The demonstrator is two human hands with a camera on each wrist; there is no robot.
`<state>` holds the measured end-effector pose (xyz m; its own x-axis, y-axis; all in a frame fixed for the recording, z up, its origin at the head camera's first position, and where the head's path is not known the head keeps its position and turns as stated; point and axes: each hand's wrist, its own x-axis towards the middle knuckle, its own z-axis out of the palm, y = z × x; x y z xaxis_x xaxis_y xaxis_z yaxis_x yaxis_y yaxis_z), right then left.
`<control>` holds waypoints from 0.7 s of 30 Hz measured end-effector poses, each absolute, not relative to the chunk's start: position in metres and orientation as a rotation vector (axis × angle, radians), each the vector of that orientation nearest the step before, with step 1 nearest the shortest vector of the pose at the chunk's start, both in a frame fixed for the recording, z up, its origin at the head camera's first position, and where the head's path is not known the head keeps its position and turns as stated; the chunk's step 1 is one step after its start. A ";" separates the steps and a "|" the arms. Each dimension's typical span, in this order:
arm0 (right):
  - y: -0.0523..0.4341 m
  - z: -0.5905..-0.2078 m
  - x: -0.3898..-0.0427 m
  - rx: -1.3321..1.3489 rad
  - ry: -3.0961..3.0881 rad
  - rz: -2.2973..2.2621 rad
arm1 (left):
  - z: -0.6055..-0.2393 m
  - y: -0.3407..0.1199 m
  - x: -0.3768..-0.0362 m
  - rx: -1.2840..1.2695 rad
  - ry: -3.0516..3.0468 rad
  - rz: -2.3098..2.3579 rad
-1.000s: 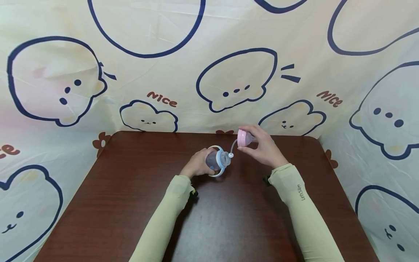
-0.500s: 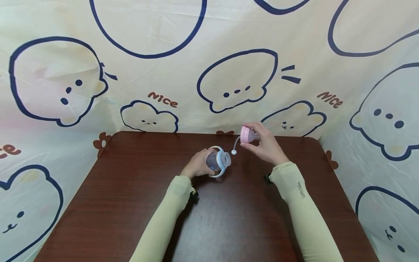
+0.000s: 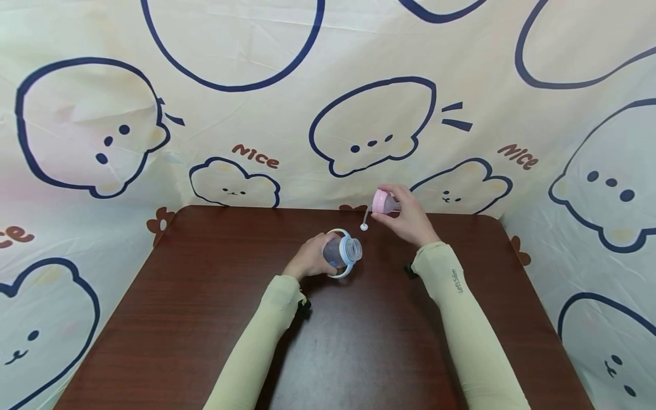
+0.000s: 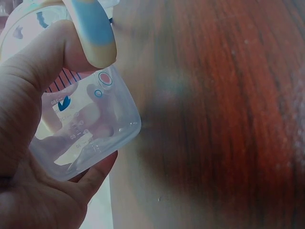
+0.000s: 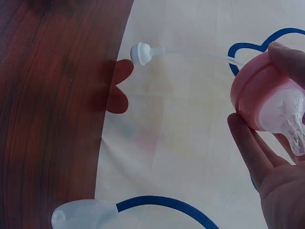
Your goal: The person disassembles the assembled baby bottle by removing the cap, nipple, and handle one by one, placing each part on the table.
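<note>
My left hand [image 3: 310, 257] grips a clear baby bottle [image 3: 333, 251] with pale blue side handles. The bottle tilts, its uncapped mouth facing right; in the left wrist view its printed side and base [image 4: 100, 119] show between thumb and fingers. To the right and a little higher, my right hand [image 3: 408, 217] pinches a pink nipple collar [image 3: 380, 201] between thumb and fingertips. A clear nipple [image 5: 291, 121] sticks out of one side of the collar. From its other side hangs a thin straw [image 5: 195, 52] with a white weighted end [image 5: 140, 54], apart from the bottle mouth.
Both hands are above a dark brown wooden table [image 3: 205, 330]. A pale cloth [image 3: 287, 114] with blue cartoon outlines hangs behind the table's far edge and along both sides. A translucent rounded piece [image 5: 83, 214] shows low in the right wrist view; its kind is unclear.
The straw's end has come away from the bottle mouth. My right hand has lifted the collar and straw, moving slightly right, then back left. My left hand and the bottle have hardly moved.
</note>
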<state>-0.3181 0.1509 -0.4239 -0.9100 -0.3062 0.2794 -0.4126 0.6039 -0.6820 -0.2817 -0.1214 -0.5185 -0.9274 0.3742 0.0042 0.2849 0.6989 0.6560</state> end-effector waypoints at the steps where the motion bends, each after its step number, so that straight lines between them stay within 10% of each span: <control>1: 0.149 -0.424 -0.320 0.589 -2.703 1.196 | -0.519 -0.121 -0.282 0.542 2.775 1.040; 21: 0.130 -0.470 -0.351 0.483 -2.753 1.277 | -0.516 -0.122 -0.279 0.511 2.756 1.047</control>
